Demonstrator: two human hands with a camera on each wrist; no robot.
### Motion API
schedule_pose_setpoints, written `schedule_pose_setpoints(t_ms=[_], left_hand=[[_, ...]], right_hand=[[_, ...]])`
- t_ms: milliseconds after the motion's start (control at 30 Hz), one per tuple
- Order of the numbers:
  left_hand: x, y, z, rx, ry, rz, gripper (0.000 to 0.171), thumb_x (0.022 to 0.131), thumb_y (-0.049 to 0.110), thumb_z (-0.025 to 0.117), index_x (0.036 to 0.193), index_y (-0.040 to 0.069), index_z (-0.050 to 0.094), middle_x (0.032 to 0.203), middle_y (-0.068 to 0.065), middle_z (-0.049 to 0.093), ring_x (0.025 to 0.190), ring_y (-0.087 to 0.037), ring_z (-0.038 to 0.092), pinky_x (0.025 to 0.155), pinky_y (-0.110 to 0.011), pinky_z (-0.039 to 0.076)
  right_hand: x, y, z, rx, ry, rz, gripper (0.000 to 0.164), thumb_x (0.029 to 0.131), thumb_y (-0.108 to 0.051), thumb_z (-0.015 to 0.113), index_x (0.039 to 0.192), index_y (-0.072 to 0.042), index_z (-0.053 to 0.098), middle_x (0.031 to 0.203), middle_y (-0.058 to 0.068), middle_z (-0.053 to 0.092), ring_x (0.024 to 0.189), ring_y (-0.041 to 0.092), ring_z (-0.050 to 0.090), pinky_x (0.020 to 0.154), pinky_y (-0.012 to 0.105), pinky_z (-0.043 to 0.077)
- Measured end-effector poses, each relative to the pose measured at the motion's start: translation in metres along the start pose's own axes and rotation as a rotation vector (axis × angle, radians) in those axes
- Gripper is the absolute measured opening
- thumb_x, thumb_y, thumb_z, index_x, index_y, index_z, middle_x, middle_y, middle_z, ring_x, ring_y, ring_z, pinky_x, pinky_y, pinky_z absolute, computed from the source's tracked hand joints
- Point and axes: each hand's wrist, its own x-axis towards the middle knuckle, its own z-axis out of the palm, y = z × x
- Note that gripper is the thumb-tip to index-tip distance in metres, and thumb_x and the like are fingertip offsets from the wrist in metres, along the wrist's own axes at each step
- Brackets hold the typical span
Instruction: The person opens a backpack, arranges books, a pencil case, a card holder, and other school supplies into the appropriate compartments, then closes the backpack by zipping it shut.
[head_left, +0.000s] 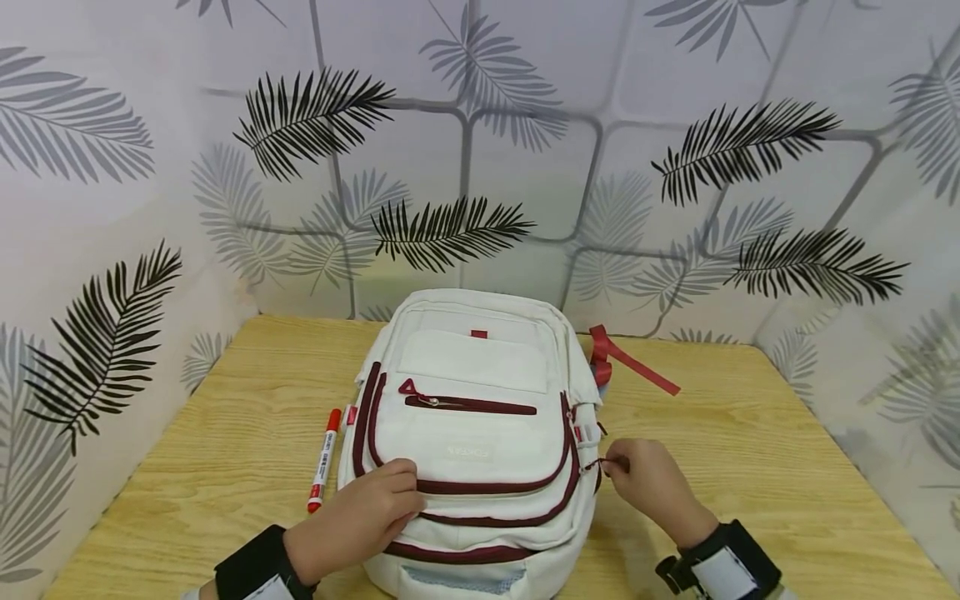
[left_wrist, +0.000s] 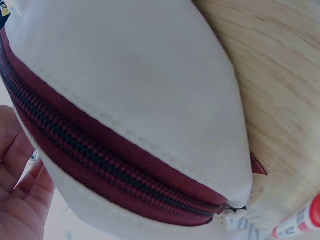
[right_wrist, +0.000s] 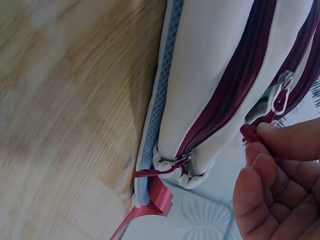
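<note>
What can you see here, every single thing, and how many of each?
Table: one, light wood, across the lower part of the head view
Backpack: one, white with dark red trim, lying mid-table
Zips: several, dark red, across the backpack
Zip pull: one held, dark red, at the backpack's right side
Marker: one, red and white, left of the backpack
Strap: one, red, past the backpack's far right side
Backdrop: one, pale with grey and black leaf print, behind the table
Wristbands: two, black, one per arm
Left hand: one, bare, at the backpack's near left
Right hand: one, bare, pinching the zip pull
</note>
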Motion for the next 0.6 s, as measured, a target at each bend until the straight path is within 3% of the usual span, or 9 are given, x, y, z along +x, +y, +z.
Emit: schedule_pose_setpoints(t_ms=[367, 600], left_hand=[[-0.009, -0.007, 0.002, 0.005, 0.095, 0.032, 0.016, 0.070, 0.002, 0.070, 0.077, 0.014, 0.062, 0.076, 0.007, 0.050, 0.084, -0.007, 0.045, 0.074, -0.018, 0.041], [-0.011, -0.009, 0.002, 0.007, 0.089, 0.028, 0.016, 0.070, 0.003, 0.070, 0.078, 0.014, 0.063, 0.077, 0.007, 0.050, 0.085, -0.008, 0.045, 0.074, -0.018, 0.042]], right_hand=[[0.013, -0.002, 0.003, 0.003, 0.034, -0.022, 0.012, 0.074, 0.001, 0.064, 0.064, -0.005, 0.063, 0.057, -0.001, 0.052, 0.049, 0.008, 0.038, 0.045, 0.021, 0.031], [0.024, -0.001, 0.006, -0.020, 0.063, -0.010, 0.015, 0.073, 0.001, 0.064, 0.060, -0.006, 0.059, 0.053, -0.001, 0.047, 0.049, 0.010, 0.038, 0.045, 0.022, 0.030]])
